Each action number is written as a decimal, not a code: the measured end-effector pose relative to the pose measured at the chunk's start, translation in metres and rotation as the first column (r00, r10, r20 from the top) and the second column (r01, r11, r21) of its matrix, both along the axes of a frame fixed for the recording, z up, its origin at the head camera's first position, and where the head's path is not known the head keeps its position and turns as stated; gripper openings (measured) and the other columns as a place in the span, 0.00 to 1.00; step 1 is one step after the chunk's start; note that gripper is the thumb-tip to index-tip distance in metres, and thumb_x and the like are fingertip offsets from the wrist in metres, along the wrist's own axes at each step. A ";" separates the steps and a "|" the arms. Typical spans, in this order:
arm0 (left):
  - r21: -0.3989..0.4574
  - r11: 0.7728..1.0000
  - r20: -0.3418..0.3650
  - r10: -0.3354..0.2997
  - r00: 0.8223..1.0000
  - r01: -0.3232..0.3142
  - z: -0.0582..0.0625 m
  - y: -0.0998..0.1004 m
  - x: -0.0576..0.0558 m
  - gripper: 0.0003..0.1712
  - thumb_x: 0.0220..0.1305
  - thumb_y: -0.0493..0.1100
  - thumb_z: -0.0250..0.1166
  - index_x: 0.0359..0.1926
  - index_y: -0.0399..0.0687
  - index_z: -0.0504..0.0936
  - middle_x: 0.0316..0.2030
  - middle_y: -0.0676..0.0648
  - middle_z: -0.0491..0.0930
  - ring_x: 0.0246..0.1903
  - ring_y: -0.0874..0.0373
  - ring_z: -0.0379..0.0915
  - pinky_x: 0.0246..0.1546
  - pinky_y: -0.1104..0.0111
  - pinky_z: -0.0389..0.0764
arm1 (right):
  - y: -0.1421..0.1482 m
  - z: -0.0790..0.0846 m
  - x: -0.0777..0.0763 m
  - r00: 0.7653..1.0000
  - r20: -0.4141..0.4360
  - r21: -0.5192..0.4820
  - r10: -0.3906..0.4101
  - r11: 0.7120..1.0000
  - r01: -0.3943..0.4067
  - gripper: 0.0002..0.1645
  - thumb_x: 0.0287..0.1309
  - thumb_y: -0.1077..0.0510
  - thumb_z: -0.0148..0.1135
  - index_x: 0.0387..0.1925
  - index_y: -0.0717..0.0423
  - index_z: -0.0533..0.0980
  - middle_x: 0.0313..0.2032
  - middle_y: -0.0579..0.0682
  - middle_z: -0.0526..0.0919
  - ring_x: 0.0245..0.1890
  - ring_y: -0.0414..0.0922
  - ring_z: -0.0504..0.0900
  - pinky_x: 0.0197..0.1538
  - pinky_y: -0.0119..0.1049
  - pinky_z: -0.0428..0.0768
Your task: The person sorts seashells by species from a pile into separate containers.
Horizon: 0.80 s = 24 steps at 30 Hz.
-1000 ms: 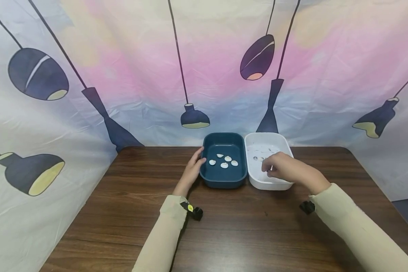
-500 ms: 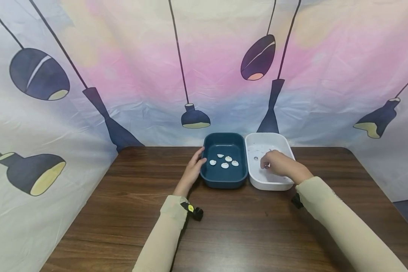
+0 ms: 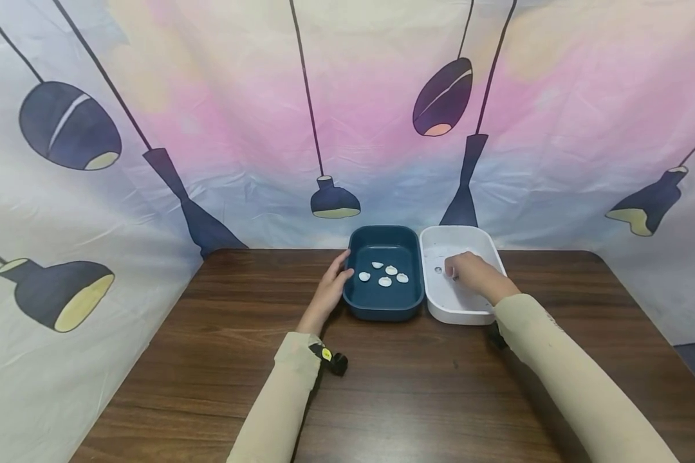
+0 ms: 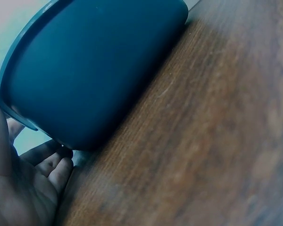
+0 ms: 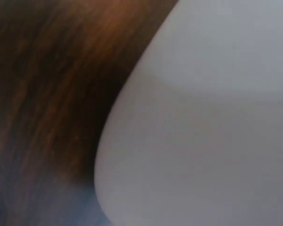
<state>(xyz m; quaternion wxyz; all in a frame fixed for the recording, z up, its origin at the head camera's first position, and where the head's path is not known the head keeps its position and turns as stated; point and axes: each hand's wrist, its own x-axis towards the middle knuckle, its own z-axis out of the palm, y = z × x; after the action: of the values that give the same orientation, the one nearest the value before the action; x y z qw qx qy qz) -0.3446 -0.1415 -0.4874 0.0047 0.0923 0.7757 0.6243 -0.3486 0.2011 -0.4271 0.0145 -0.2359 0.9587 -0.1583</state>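
Note:
My left hand (image 3: 328, 287) rests against the left side of a dark teal plastic tub (image 3: 383, 303), thumb near its rim, fingers fairly straight; the left wrist view also has that hand touching the tub's outer wall. Several small white shell-like pieces (image 3: 385, 281) lie spread on the tub's floor. Inside the white tub (image 3: 460, 316) beside it, my right hand (image 3: 473, 273) reaches down with bent fingers. Its fingertips are mostly hidden, so whatever they touch cannot be made out. A small greyish round piece (image 3: 437, 270) lies just left of that hand.
Both tubs stand side by side near the back edge of a dark wooden table (image 3: 405, 399). A cloth backdrop (image 3: 370, 128) printed with lamps hangs right behind them. The right wrist view is filled by the blurred white tub wall and tabletop.
My right hand has moved forward and deeper over the white tub, its forearm swinging leftward. The left hand and the white pieces in the teal tub keep their places.

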 end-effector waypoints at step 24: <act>0.026 1.000 -0.027 -0.009 1.000 0.010 -0.003 0.000 0.004 0.32 0.86 0.49 0.48 0.84 0.51 0.58 0.83 0.45 0.53 0.81 0.42 0.49 0.77 0.43 0.56 | 0.037 0.004 0.034 0.979 -0.196 -0.156 -0.057 0.987 0.026 0.10 0.63 0.67 0.64 0.45 0.65 0.84 0.40 0.59 0.87 0.43 0.58 0.85 0.49 0.58 0.82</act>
<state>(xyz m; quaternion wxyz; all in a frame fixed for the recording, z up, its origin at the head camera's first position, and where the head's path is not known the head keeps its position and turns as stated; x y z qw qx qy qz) -0.3402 -0.1419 -0.4904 -0.0040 0.1045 0.7670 0.6331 -0.3146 0.2381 -0.4228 -0.1031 -0.2307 0.9452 -0.2068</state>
